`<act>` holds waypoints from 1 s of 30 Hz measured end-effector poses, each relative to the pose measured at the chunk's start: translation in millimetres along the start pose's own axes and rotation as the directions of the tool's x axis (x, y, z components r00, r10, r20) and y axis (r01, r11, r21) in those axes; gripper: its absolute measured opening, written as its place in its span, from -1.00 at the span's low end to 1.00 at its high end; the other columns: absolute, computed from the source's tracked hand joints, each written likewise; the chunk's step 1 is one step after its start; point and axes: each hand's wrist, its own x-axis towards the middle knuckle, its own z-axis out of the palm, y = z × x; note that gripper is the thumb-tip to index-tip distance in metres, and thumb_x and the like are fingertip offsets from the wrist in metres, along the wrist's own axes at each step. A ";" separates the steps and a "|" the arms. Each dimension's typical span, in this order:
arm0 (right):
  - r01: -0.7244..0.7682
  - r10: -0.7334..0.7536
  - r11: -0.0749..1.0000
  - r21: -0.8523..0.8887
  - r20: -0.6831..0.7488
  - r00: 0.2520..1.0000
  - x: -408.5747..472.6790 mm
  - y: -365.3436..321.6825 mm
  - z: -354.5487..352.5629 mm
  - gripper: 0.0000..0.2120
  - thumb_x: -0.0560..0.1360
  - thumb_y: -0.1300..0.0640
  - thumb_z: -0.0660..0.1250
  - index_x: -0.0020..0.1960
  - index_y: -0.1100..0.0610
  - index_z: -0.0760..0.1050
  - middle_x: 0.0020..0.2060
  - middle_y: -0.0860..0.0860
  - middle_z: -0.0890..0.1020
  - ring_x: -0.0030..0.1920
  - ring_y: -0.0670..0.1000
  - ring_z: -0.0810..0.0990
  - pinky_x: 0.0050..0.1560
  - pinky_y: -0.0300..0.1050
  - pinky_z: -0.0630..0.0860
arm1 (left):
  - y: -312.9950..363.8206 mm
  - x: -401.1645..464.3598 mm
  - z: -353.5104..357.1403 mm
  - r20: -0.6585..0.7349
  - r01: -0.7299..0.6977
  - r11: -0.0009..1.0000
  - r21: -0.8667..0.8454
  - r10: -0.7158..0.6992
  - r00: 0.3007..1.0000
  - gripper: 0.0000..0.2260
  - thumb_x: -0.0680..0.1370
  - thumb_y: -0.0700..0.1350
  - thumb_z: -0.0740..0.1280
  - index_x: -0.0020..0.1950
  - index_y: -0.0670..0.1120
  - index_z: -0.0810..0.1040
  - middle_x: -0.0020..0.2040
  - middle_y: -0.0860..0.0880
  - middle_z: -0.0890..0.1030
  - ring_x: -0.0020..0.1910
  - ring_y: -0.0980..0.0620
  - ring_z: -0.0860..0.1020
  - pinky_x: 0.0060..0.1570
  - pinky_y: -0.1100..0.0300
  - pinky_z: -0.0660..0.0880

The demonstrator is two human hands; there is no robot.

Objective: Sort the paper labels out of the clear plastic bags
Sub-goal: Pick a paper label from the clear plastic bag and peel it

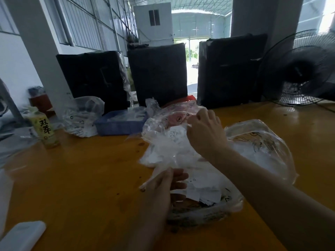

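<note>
Fingers (pixel 194 117) of right hand (pixel 204 131) pinched upper edge of clear plastic bag (pixel 163 140) over mid-counter (pixel 81 178); left hand (pixel 163 182) gripped its twisted lower end. Held slantwise between both. Paper label (pixel 176 132) inside, just beside right fingertips, nearer right hand.

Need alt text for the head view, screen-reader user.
A person's right hand pinches the top of a crumpled clear plastic bag held over an orange table, while the left hand grips its lower end. Paper labels lie beneath; a blue tray, bottle and fan sit behind.
</note>
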 end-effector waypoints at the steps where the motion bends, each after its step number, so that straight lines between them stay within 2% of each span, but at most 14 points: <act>1: -0.020 0.020 1.000 0.017 -0.024 1.000 -6.7 8.5 -9.2 -0.77 0.67 0.12 0.19 0.26 0.14 0.51 0.20 0.11 0.52 0.16 0.06 0.47 0.21 -0.02 0.48 | -0.4 0.4 0.2 -0.004 0.003 1.000 -0.009 -0.003 1.000 -0.63 0.75 0.04 0.16 0.11 -0.07 0.73 0.01 0.00 0.78 -0.09 0.03 0.73 -0.13 0.12 0.68; 3: -0.122 0.122 0.993 0.002 -0.004 0.993 -25.5 33.0 -25.1 -0.83 0.65 0.17 0.21 0.19 0.16 0.50 0.07 0.10 0.58 -0.04 0.00 0.49 -0.04 -0.12 0.49 | -1.1 0.3 1.0 -0.010 0.004 1.000 -0.004 -0.004 1.000 -0.63 0.76 0.02 0.16 0.11 -0.09 0.73 0.00 -0.01 0.78 -0.10 0.03 0.73 -0.16 0.15 0.66; 5: -0.232 0.237 0.967 -0.104 0.030 0.971 -46.3 59.8 -37.7 -0.89 0.58 0.24 0.29 0.08 0.17 0.55 -0.11 0.09 0.61 -0.29 -0.03 0.44 -0.35 -0.27 0.33 | -2.3 -0.2 1.0 -0.004 -0.001 1.000 0.009 0.001 1.000 -0.63 0.76 0.02 0.15 0.12 -0.08 0.73 0.01 0.00 0.78 -0.08 0.04 0.73 -0.15 0.16 0.66; 7: -0.283 0.321 0.937 -0.207 0.182 0.929 -65.6 77.0 -44.5 -0.93 0.54 0.28 0.32 -0.10 0.15 0.53 -0.26 0.03 0.60 -0.46 -0.08 0.34 -0.51 -0.30 0.16 | -3.0 -0.6 0.9 0.004 -0.002 1.000 0.015 0.002 1.000 -0.63 0.76 0.03 0.15 0.11 -0.07 0.73 0.01 0.01 0.78 -0.07 0.03 0.73 -0.15 0.15 0.66; 8: -0.289 0.346 0.929 -0.231 0.268 0.899 -73.5 82.1 -41.8 -0.89 0.53 0.28 0.33 -0.14 0.13 0.48 -0.23 0.03 0.60 -0.44 -0.08 0.36 -0.48 -0.28 0.24 | -3.1 -0.8 1.5 0.000 -0.001 1.000 0.008 0.001 1.000 -0.63 0.76 0.03 0.16 0.11 -0.08 0.73 0.00 -0.01 0.78 -0.08 0.03 0.73 -0.15 0.15 0.65; 10: -0.294 0.359 0.929 -0.226 0.350 0.865 -85.6 89.9 -32.0 -0.81 0.50 0.26 0.39 -0.10 0.11 0.37 -0.22 0.02 0.56 -0.32 -0.01 0.45 -0.26 -0.18 0.45 | -3.2 -1.3 3.0 -0.009 -0.005 1.000 -0.013 0.005 1.000 -0.63 0.75 0.02 0.17 0.09 -0.11 0.73 -0.02 -0.04 0.78 -0.12 0.04 0.72 -0.19 0.16 0.64; 13: -0.268 0.334 0.939 -0.216 0.380 0.863 -92.4 95.5 -18.9 -0.75 0.54 0.15 0.38 -0.03 0.12 0.28 -0.33 -0.04 0.42 -0.24 0.04 0.49 -0.18 -0.14 0.39 | -2.8 -1.9 2.6 -0.013 -0.016 1.000 -0.024 0.016 1.000 -0.64 0.75 0.00 0.18 0.08 -0.13 0.73 -0.03 -0.06 0.77 -0.15 0.04 0.71 -0.19 0.14 0.64; 16: -0.177 0.268 0.955 -0.238 0.433 0.861 -96.5 93.7 -15.3 -0.85 0.63 0.03 0.29 -0.02 0.11 0.44 -0.07 0.06 0.57 -0.01 0.10 0.59 -0.11 -0.11 0.40 | -3.7 -2.7 1.2 0.006 -0.019 1.000 -0.004 0.019 1.000 -0.63 0.76 0.00 0.16 0.10 -0.13 0.73 -0.01 -0.06 0.77 -0.13 0.04 0.71 -0.13 0.10 0.64; 18: -0.139 0.246 0.957 -0.253 0.462 0.852 -98.3 90.2 -14.8 -0.86 0.63 0.08 0.25 -0.04 0.12 0.51 -0.01 0.10 0.53 0.07 0.14 0.56 -0.05 -0.08 0.43 | -3.3 -3.5 1.4 0.010 -0.016 1.000 0.008 0.016 1.000 -0.63 0.76 0.00 0.16 0.10 -0.12 0.73 -0.01 -0.05 0.77 -0.12 0.05 0.71 -0.14 0.13 0.64; 20: -0.138 0.254 0.952 -0.272 0.457 0.852 -99.1 86.6 -14.8 -0.87 0.61 0.17 0.23 -0.03 0.12 0.54 -0.09 0.07 0.46 0.05 0.12 0.54 -0.09 -0.10 0.40 | -3.2 -3.3 1.4 0.015 -0.015 1.000 0.021 0.015 1.000 -0.63 0.76 0.01 0.16 0.10 -0.11 0.73 -0.01 -0.05 0.77 -0.11 0.04 0.71 -0.14 0.13 0.63; 23: -0.159 0.259 0.954 -0.253 0.437 0.861 -98.8 86.0 -13.6 -0.84 0.59 0.25 0.19 -0.11 0.10 0.51 -0.19 0.02 0.44 -0.11 0.05 0.46 -0.13 -0.13 0.39 | -3.6 -2.5 0.1 0.022 -0.015 0.999 0.033 0.015 1.000 -0.63 0.76 0.01 0.17 0.07 -0.10 0.74 0.00 -0.06 0.77 -0.09 0.02 0.70 -0.10 0.08 0.61; 25: -0.194 0.273 0.955 -0.223 0.414 0.868 -98.9 88.3 -12.6 -0.82 0.59 0.25 0.17 -0.16 0.09 0.43 -0.20 0.01 0.48 -0.17 0.02 0.43 -0.17 -0.14 0.37 | -3.6 -2.6 -0.7 0.029 -0.012 1.000 0.021 0.011 1.000 -0.62 0.76 0.02 0.17 0.03 -0.08 0.75 0.01 -0.07 0.77 -0.09 0.01 0.70 -0.09 0.06 0.60; 28: -0.272 0.315 0.948 -0.167 0.356 0.880 -97.2 93.5 -11.8 -0.77 0.62 0.20 0.17 -0.21 0.07 0.29 -0.30 -0.04 0.41 -0.30 -0.04 0.40 -0.32 -0.13 0.27 | -3.3 -2.6 -0.8 0.032 -0.010 1.000 0.011 0.010 0.999 -0.61 0.76 0.02 0.17 0.04 -0.08 0.75 0.01 -0.07 0.77 -0.10 0.02 0.70 -0.10 0.07 0.61; 30: -0.325 0.342 0.940 -0.108 0.309 0.888 -94.1 95.2 -12.2 -0.81 0.61 0.19 0.20 -0.17 0.09 0.29 -0.35 -0.06 0.41 -0.35 -0.05 0.42 -0.33 -0.11 0.30 | -3.7 -2.4 -0.4 0.034 -0.008 1.000 0.006 0.008 0.999 -0.61 0.76 0.03 0.17 0.04 -0.10 0.75 0.00 -0.07 0.77 -0.10 0.02 0.69 -0.09 0.05 0.60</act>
